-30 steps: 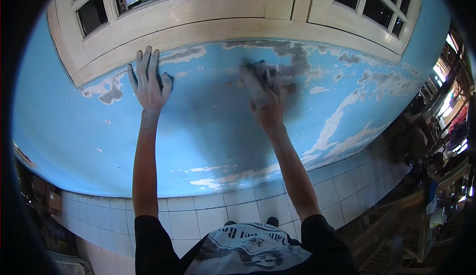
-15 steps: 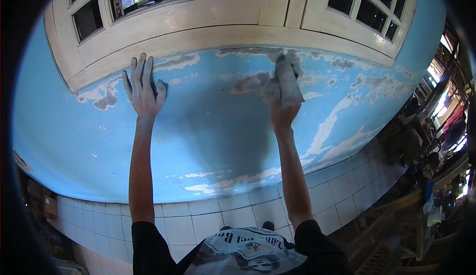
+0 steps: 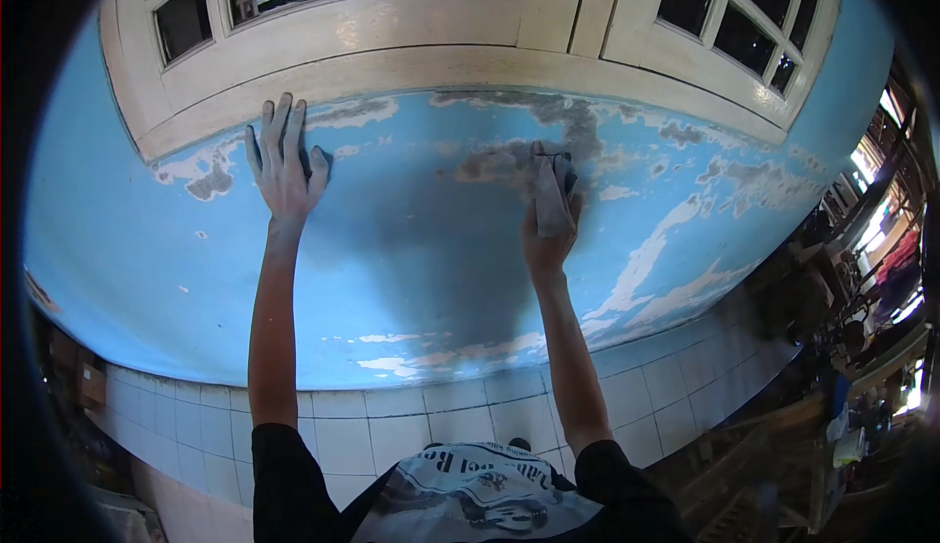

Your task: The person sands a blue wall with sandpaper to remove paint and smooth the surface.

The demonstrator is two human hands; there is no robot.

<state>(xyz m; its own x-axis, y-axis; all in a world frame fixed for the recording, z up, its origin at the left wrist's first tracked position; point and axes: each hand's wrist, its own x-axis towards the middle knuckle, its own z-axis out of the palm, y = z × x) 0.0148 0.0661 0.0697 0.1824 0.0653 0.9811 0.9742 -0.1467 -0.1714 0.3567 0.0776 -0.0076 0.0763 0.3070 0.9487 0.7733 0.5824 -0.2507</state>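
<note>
My left hand (image 3: 285,179) lies flat on the blue wall (image 3: 392,220), fingers spread, with the fingertips reaching the lower edge of the cream window frame (image 3: 411,63). A greyish, folded strip of sandpaper (image 3: 554,208) is in my right hand (image 3: 545,252), held against the wall under the window. Around it the paint is worn into grey and white patches (image 3: 578,127). The sandpaper and the hand's angle partly hide the right fingers. Pale dust coats the fingers of my left hand.
White floor tiles (image 3: 392,442) run along the foot of the wall. More peeled patches (image 3: 636,259) spread down the wall at the right. Wooden furniture and clutter (image 3: 813,425) stand at the far right, and a small box (image 3: 92,386) is at the left.
My right hand has moved down and slightly left along the wall with the sandpaper. My left hand stays at the same place on the wall. The view has shifted slightly.
</note>
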